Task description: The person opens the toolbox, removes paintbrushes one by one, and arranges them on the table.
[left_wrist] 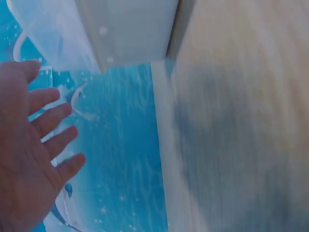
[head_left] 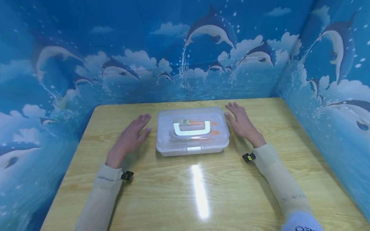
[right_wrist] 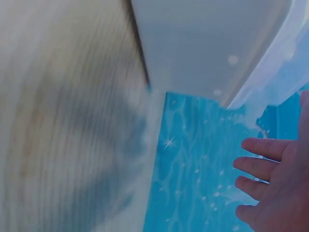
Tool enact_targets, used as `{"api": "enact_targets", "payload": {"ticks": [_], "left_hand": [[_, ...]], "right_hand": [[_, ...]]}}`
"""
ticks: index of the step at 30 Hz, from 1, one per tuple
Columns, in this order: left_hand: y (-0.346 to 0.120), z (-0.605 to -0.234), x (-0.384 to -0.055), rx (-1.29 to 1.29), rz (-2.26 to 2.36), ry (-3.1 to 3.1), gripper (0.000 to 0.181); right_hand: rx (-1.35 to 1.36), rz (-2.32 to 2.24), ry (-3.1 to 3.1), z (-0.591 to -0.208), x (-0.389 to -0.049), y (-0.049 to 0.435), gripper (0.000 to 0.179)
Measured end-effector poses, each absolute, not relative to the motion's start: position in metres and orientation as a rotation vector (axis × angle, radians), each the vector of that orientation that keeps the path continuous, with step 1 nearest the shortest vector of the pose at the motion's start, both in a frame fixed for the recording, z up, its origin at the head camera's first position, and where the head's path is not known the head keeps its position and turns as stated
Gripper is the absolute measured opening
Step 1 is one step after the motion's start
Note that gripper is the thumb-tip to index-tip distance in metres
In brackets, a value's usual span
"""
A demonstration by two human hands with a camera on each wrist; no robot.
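A clear-lidded plastic box (head_left: pixel 193 131) with a white handle (head_left: pixel 192 129) and a white front latch (head_left: pixel 193 149) sits on the table. Through its lid show paintbrushes with orange handles, partly blurred by the plastic. To the left of the box, my left hand (head_left: pixel 128 136) is held with fingers extended, apart from the box wall. My right hand (head_left: pixel 241 122) is at the box's right side, its straight fingers close by the far right corner. Both wrist views show the box's side wall (left_wrist: pixel 128 29) and spread, unloaded fingers, with hand shadows on the wood.
The wood-grain table (head_left: pixel 173 192) carries a bright light reflection in front of the box. Blue curtains with dolphins (head_left: pixel 214 32) close off the back and both sides. A white rounded object (head_left: pixel 302 222) with dark lettering overlaps the right sleeve at the lower edge.
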State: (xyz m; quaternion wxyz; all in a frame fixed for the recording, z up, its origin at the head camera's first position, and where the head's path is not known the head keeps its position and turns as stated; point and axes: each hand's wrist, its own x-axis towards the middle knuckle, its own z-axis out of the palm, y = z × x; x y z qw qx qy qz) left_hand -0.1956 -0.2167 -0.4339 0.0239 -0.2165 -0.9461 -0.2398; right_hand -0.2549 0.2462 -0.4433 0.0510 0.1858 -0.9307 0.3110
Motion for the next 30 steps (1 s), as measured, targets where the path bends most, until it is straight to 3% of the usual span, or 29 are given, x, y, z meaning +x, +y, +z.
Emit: {"api": "enact_targets", "payload": {"ticks": [10,22,30], "left_hand": [[-0.197,-0.436,-0.169,-0.860,-0.791,-2.634,0.053],[-0.182,-0.440,-0.155,-1.089,-0.598,-2.455,0.057],[-0.180,-0.444,-0.153,-1.176,-0.542,-2.338,0.055]], "right_hand": [[0.740,0.984,-2.661,-0.433,-0.227,0.232,0.053],[0.985,0.959,-2.432,-0.418,-0.191,0.215,0.056],[1.338,1.055,-1.856,-0.423,-0.164,0.180,0.032]]}}
